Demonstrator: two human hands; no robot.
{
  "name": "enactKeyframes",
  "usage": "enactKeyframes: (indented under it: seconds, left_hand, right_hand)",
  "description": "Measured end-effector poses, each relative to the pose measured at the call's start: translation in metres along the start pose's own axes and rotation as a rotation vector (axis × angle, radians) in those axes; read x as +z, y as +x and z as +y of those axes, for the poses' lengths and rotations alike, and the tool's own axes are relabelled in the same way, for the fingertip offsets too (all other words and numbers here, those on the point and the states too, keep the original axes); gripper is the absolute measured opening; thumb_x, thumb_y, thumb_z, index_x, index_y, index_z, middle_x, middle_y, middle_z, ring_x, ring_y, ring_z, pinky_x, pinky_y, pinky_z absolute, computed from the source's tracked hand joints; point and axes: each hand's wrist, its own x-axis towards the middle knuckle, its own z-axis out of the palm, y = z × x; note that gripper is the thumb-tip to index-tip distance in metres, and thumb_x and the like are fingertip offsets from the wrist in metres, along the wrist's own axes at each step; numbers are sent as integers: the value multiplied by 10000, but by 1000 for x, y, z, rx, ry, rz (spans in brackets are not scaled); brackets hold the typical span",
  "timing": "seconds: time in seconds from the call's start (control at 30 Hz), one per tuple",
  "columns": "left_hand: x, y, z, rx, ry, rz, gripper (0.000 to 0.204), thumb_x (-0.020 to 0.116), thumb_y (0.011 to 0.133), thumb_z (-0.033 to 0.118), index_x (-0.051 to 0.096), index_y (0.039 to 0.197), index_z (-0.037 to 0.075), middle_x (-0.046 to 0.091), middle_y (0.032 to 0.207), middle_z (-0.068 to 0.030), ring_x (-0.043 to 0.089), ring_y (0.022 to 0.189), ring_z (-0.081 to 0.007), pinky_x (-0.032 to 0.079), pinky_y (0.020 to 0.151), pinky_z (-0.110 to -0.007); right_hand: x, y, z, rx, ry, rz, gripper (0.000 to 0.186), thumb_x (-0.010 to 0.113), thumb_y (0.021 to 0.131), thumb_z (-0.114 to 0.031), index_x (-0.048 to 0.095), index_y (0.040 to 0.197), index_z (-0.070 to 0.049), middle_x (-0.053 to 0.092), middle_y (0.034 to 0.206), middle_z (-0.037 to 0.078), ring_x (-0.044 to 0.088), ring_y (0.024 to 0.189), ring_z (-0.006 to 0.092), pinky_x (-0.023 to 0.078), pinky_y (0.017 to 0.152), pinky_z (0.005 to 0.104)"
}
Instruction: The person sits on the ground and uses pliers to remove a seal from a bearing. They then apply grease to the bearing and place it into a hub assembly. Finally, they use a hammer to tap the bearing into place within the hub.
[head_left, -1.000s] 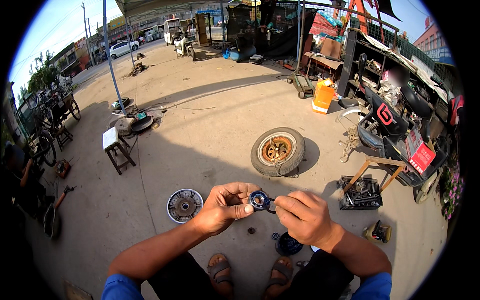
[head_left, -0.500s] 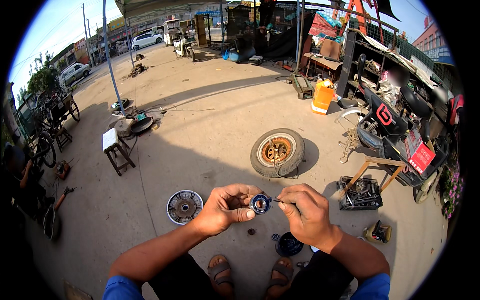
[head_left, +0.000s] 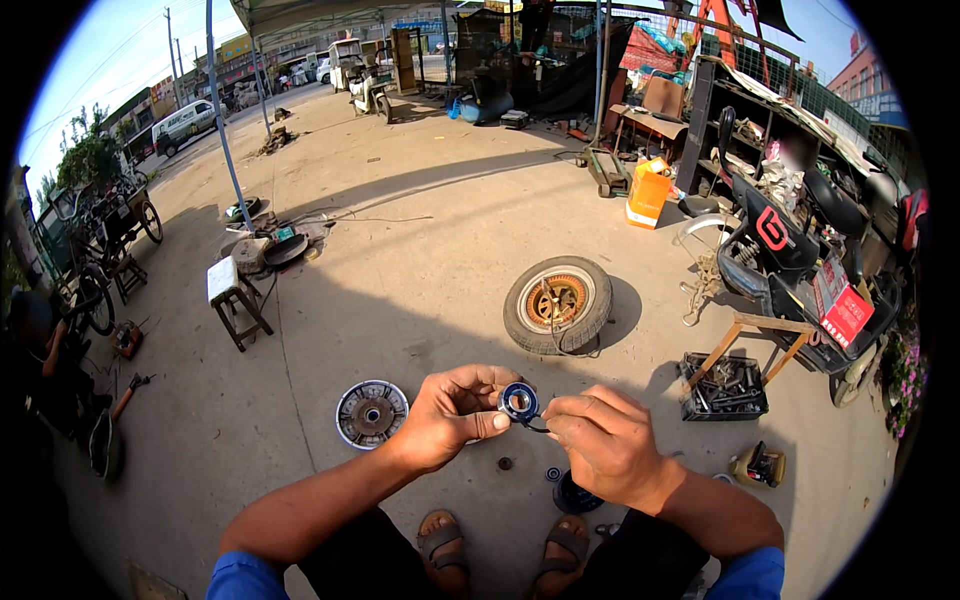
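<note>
"What's on the ground (head_left: 400, 215)?"
"One loose wheel (head_left: 585, 318), one o'clock from one shiny ring (head_left: 518, 388)."
"And the fingers (head_left: 487, 424)?"
"Left hand (head_left: 445, 425) pinches that ring; right hand (head_left: 612, 440) pinches one thin black thing (head_left: 538, 429), five o'clock from it."

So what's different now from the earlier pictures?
The right hand dipped since the last picture, and the black piece it grips went from the upper right of the ring to its lower right. The van came in and rolled right; the car went right too, now mostly hidden. Nothing was let go: the left hand still holds the ring. The wheel and stool stayed put.
</note>
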Motion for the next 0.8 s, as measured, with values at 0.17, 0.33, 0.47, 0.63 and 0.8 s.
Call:
enactKeyframes:
  seconds: [0.17, 0.33, 0.47, 0.63, 0.8]
  left_hand:
    - [-1, 0, -1, 30, -36, 5, 452, 772, 852, 14, 585, 1260, -37, 699, 1140, -91, 659, 1071, -165, 540, 948, -326]
    - [4, 2, 6, 33, -4, 7, 477, 777, 844, -15, 582, 1279, -22, 683, 1162, -52, 638, 1063, -109, 523, 938, -279]
    - [1, 3, 5, 50, 3, -11, 469, 776, 855, -1, 574, 1277, -30, 679, 1159, -49, 625, 1097, -115, 480, 982, -274]
    - [0, 2, 7, 65, -17, -2, 478, 785, 843, -6, 570, 1269, -32, 677, 1170, -59, 624, 1096, -115, 483, 971, -273]
    - [5, 6, 7, 102, -66, -7, 458, 791, 816, -45, 577, 1220, -20, 666, 1201, -86, 625, 1108, -133, 494, 986, -296]
  right_hand:
    - [7, 2, 0, 344, 370, 120, 100, 733, 864, -5, 638, 893, 3, 707, 872, 136, 669, 722, 235, 528, 673, 305]
    - [5, -10, 6, 718, 653, 119, 125, 690, 952, -81, 643, 939, 34, 673, 843, 32, 571, 739, 58, 466, 657, 221]
    - [4, -9, 13, 803, 784, 116, 205, 715, 943, -165, 621, 918, 14, 647, 773, 41, 555, 655, 75, 447, 602, 226]
    - [4, -5, 12, 788, 755, 116, 200, 713, 940, -151, 613, 922, 22, 654, 778, 51, 561, 651, 74, 454, 596, 223]
    - [-4, -2, 6, 831, 810, 126, 178, 711, 930, -124, 618, 932, 28, 672, 796, 77, 573, 643, 79, 468, 580, 229]
